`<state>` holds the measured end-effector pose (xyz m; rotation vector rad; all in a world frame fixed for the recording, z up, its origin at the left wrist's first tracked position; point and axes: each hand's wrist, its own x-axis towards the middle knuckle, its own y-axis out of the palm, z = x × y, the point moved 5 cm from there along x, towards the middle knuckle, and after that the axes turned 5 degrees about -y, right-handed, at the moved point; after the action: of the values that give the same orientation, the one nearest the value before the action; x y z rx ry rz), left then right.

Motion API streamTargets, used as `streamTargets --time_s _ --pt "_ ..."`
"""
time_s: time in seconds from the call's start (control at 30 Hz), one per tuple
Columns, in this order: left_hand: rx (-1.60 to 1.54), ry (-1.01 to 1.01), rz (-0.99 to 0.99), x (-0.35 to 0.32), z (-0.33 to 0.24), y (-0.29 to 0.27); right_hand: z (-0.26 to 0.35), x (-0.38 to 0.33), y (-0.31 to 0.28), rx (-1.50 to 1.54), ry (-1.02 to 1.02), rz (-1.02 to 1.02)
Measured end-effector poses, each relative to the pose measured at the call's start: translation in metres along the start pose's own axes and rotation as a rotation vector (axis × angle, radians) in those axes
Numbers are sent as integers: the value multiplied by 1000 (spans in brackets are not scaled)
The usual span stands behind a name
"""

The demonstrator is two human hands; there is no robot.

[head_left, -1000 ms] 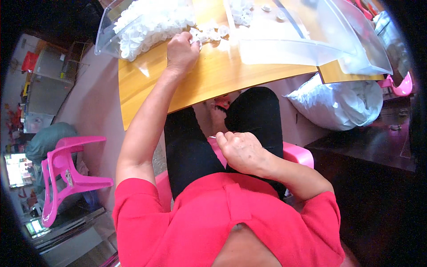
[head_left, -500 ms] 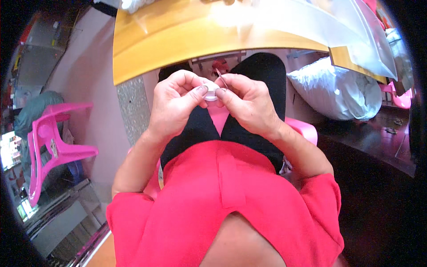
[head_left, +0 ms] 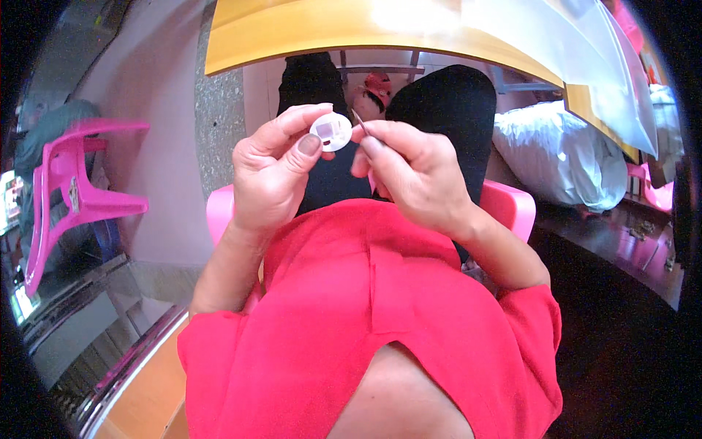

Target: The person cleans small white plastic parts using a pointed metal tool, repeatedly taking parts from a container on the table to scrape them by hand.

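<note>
Between the thumb and fingers of my left hand [head_left: 274, 159] is a small round white plastic piece [head_left: 331, 132]. Its face is turned up and shows a squarish recess and a small dark spot near the thumb. My right hand [head_left: 417, 164] pinches a thin, pointed metal tool [head_left: 360, 121], whose tip sticks up beyond the fingers, just right of the white piece and apart from it. Most of the tool's length is hidden in the right hand. Both hands are held over my lap, in front of the table edge.
A yellow wooden table [head_left: 292, 33] spans the far side, with clear plastic sheeting [head_left: 585, 58] at its right. Under that corner lies a large white sack [head_left: 563, 154]. A pink plastic chair [head_left: 80, 190] lies tipped at the left. I sit on a pink chair [head_left: 508, 212].
My hands have drawn slightly apart. The white piece has turned so its face shows, and the tool has come away from it. The view has shifted, with the table edge now higher.
</note>
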<state>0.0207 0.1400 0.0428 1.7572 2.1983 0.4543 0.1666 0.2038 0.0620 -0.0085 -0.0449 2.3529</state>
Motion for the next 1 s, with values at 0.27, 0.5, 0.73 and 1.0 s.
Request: streamTargets --time_s 0.27,0.5,0.73,1.0 --pt "-160 -16 18 -14 7 -19 12 -9 26 -509 -410 95" --pt "-151 -21 -31 -16 8 -27 5 -7 35 -639 -418 118" --pt "-157 -16 -15 -17 10 -29 4 -4 37 -669 -418 125" --pt "-152 28 -14 -16 9 -25 0 1 34 -396 -323 25"
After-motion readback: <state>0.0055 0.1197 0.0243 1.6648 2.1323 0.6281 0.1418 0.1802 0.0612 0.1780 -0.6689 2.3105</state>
